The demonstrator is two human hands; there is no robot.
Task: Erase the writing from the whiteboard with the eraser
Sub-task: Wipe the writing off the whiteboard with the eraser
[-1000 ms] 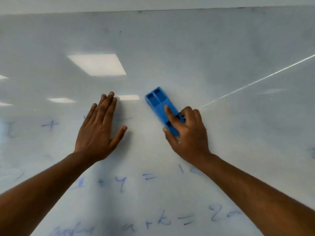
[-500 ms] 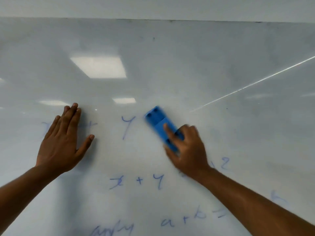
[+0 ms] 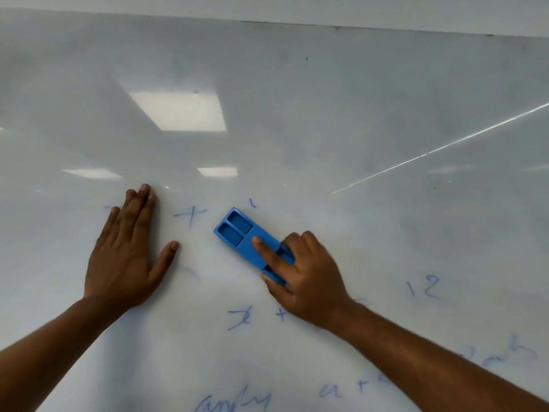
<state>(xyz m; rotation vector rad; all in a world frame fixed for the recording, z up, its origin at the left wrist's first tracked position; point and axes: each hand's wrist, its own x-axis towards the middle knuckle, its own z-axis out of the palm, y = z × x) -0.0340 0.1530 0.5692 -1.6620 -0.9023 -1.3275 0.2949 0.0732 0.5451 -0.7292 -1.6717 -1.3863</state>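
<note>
A white whiteboard [image 3: 297, 84] fills the view. My right hand [image 3: 303, 275] presses a blue plastic eraser [image 3: 240, 236] flat against it, index finger stretched along the eraser's back. The eraser lies slanted, its free end pointing up and left. My left hand [image 3: 127, 254] rests flat on the board to the eraser's left, fingers together, thumb spread. Faint blue writing remains: a plus sign [image 3: 190, 215] between the hands, "x +" [image 3: 240, 321] below the eraser, "12" [image 3: 424, 288] to the right, and more letters [image 3: 237, 399] along the bottom.
The board's top edge [image 3: 297, 22] runs across the top, with pale wall above. Ceiling lights reflect as bright patches [image 3: 178, 111] on the upper board, and a thin bright streak [image 3: 439, 148] crosses the right side. The upper board carries only grey smears.
The "y" that stood left of the eraser is gone except for a small tick above it. The eraser sits over that spot. My left hand stays flat on the board.
</note>
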